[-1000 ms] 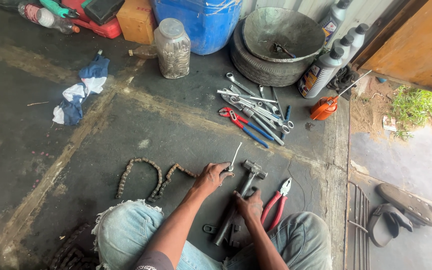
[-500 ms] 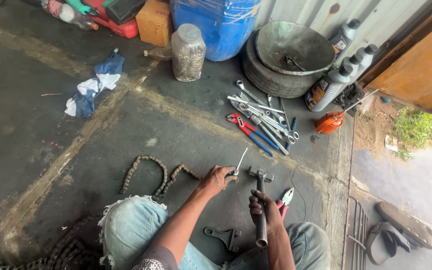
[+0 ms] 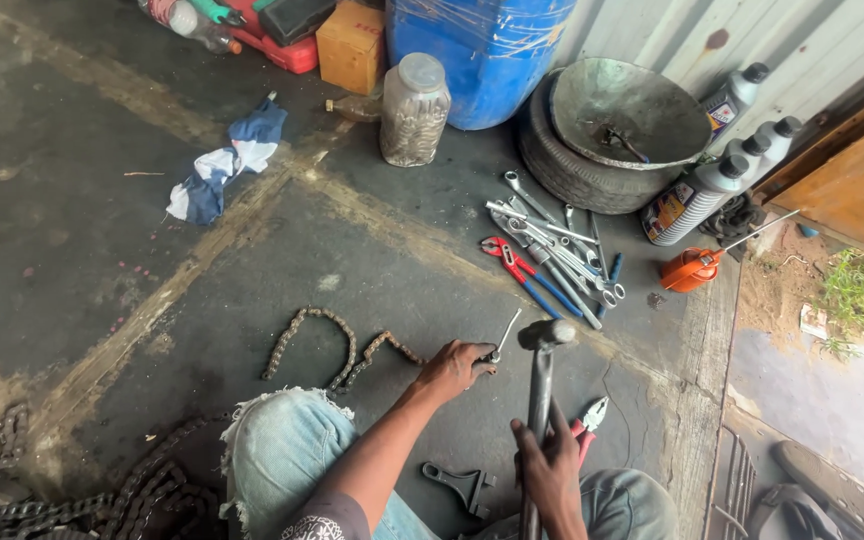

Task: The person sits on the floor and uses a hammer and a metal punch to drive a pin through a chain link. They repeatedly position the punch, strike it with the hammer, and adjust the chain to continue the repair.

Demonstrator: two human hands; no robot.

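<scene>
Your right hand (image 3: 550,470) is closed around the shaft of the hammer (image 3: 542,385), gripping low, with the head raised above the floor (image 3: 102,250). Your left hand (image 3: 452,368) pinches a thin metal punch (image 3: 503,335), fingers closed on its lower end, tip set at the end of the rusty chain (image 3: 337,345) lying on the floor by your knee.

Handling, judged: hammer is head-heavy and rigid; the low grip gives swing but less control. Punch is slim, smooth, likely to slip or skew; hold it near the base, fingers off the top. Chain is heavy, limp, probably greasy. Pliers (image 3: 584,425) lie beside your right hand; spanners (image 3: 552,245) lie well apart.
</scene>
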